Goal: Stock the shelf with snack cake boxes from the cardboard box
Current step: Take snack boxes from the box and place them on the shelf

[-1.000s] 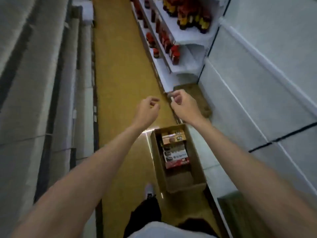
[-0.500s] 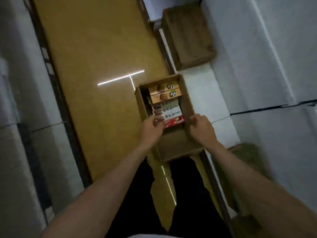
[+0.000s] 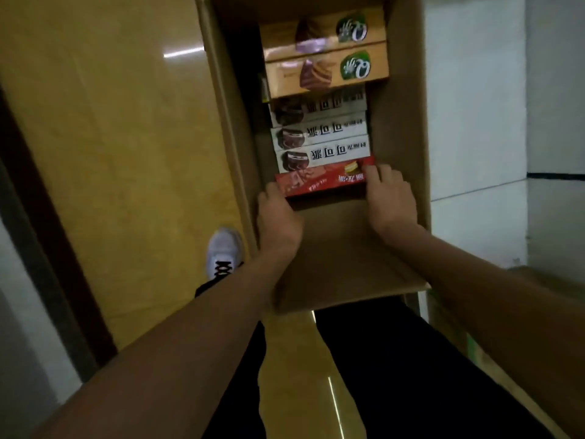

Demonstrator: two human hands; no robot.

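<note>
Far left we see a dark strip and a grey panel, then the yellow glossy floor [image 3: 126,128] with a white sneaker [image 3: 223,251] just beside the cardboard box's left wall. The cardboard box [image 3: 402,128] stands open on the floor, its near end between the person's black-trousered legs [image 3: 395,359].

Left hand [image 3: 278,221] is inside the box at the left wall; its grip has fingers curled down at the left end of the red snack cake box [image 3: 319,182], fingertips hidden, so we cannot tell how firmly it pinches. The red box is the nearest in the row, standing on edge, slightly tilted, with bare box bottom [image 3: 335,248] on its near side.

Behind it, touching in a row toward the far end: three white snack cake boxes [image 3: 332,153] with a dark cake picture, then two tan snack cake boxes [image 3: 326,71] with a green logo.

Right hand [image 3: 391,201] sits at the red box's right end; grip has fingers bent over the top right corner, touching it. Thumb not visible.

Right of the box: white shelf panels [image 3: 474,122] and a dark seam.
</note>
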